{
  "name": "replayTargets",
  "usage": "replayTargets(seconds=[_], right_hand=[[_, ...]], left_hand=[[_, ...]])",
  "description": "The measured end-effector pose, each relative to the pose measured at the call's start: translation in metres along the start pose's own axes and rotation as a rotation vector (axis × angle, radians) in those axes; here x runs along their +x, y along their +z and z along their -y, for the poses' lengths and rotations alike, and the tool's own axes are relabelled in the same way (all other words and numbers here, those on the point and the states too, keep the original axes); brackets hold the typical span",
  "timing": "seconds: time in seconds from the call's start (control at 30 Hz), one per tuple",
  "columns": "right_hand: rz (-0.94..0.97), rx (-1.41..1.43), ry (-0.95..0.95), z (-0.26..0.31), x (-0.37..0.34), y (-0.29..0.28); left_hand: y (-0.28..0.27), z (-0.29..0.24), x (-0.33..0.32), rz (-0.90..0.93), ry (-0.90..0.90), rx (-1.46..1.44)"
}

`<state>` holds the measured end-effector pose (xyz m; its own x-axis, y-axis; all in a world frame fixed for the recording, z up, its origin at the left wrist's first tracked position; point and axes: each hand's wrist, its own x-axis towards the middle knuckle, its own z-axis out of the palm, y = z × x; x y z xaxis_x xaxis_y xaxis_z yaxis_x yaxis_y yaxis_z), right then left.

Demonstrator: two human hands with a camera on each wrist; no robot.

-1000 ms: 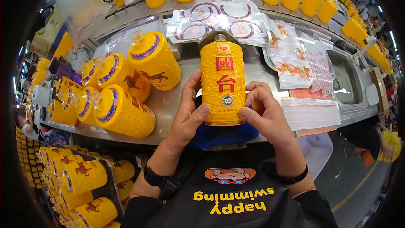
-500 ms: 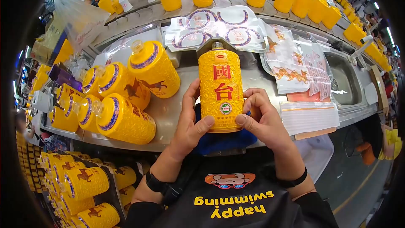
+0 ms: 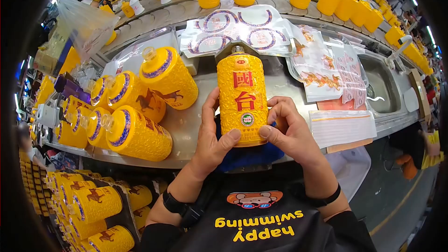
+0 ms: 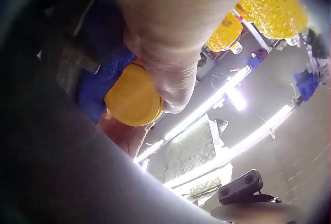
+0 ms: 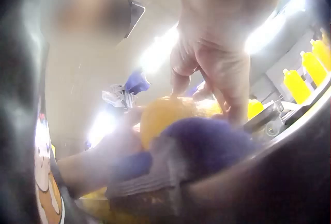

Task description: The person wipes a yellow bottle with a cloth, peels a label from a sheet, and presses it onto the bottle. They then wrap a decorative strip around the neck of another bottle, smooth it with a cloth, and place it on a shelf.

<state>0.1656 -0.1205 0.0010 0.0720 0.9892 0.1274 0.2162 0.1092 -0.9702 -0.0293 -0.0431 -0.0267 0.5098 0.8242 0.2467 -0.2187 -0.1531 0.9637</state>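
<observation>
A yellow embossed bottle (image 3: 242, 100) with red characters and a round green-and-white label leans back, its clear neck at a dark notched rest (image 3: 224, 54). My left hand (image 3: 211, 133) holds its left side, thumb on the lower front. On the right side, my right hand (image 3: 289, 133) holds it with bent fingers, thumb near the bottom edge. A blue cloth (image 3: 247, 157) lies beneath. In the left wrist view, the bottle's round base (image 4: 133, 97) shows between the hands. The blue cloth (image 5: 207, 138) partly covers the bottle (image 5: 160, 118) in the right wrist view.
Several finished yellow bottles (image 3: 140, 133) lean at the left of the metal bench. Decal sheets (image 3: 233, 30) lie behind the rest; horse decals (image 3: 322, 65) and a white stack (image 3: 343, 126) are to the right, near a sink (image 3: 382, 84). Bottles ride a conveyor (image 3: 149, 18).
My left thumb has slid farther onto the bottle's front while both hands keep holding it. Yellow bottles on the conveyor have travelled to the right. The head view has shifted slightly.
</observation>
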Motion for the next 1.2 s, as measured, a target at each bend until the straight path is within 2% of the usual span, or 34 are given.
replayTargets(seconds=[0.1,0.13,0.17,0.23,0.3,0.33,0.37,0.47,0.57,0.6,0.7,0.73,0.83,0.87,0.97,1.03,1.13,1.2], right_hand=[[-0.225,0.090,-0.083,-0.015,-0.003,-0.002],[-0.297,0.006,-0.088,-0.010,-0.007,-0.010],[-0.411,0.065,-0.128,-0.003,-0.009,-0.011],[-0.390,0.140,-0.113,0.021,-0.014,-0.007],[-0.190,0.215,0.092,0.047,-0.015,0.007],[-0.168,0.000,0.060,0.042,-0.013,0.014],[-0.207,-0.104,-0.150,0.029,-0.008,0.021],[-0.375,0.033,0.072,0.011,-0.015,0.012],[-0.322,0.266,0.005,0.020,-0.019,0.019],[-0.250,0.133,-0.061,0.011,-0.016,0.020],[-0.420,-0.053,0.036,0.015,-0.017,0.012],[-0.452,0.025,-0.023,0.013,-0.015,0.013],[-0.156,-0.001,0.057,0.032,-0.014,0.019],[-0.167,-0.076,0.071,0.025,-0.012,0.018],[-0.440,0.054,-0.013,0.026,-0.011,0.019],[-0.359,0.051,-0.010,0.024,-0.012,0.024],[-0.297,0.028,-0.004,0.017,-0.010,0.027],[-0.296,0.037,-0.003,0.019,-0.008,0.026]], left_hand=[[0.000,0.000,0.002,-0.002,-0.014,0.028],[0.001,-0.001,0.002,-0.007,-0.030,0.005],[0.003,-0.003,0.003,-0.014,-0.047,-0.017],[0.007,-0.004,0.002,-0.028,-0.069,-0.044],[0.008,-0.006,0.003,-0.032,-0.073,-0.048],[0.005,-0.004,0.003,-0.025,-0.079,-0.025],[0.006,-0.005,0.003,-0.023,-0.084,-0.035],[0.007,-0.006,0.005,-0.016,-0.081,-0.061],[0.007,-0.006,0.003,-0.028,-0.080,-0.052],[0.007,-0.006,0.003,-0.033,-0.087,-0.043],[0.005,-0.006,0.005,-0.019,-0.077,-0.032],[0.006,-0.005,0.004,-0.020,-0.071,-0.036],[0.007,-0.007,0.004,-0.035,-0.050,-0.001],[0.006,-0.006,0.003,-0.028,-0.044,0.006],[0.006,-0.002,0.002,-0.033,-0.033,0.011],[0.008,-0.006,0.002,-0.038,-0.050,0.020],[0.005,-0.006,-0.005,-0.118,0.154,0.270],[0.001,-0.021,-0.013,-0.002,0.503,0.677]])
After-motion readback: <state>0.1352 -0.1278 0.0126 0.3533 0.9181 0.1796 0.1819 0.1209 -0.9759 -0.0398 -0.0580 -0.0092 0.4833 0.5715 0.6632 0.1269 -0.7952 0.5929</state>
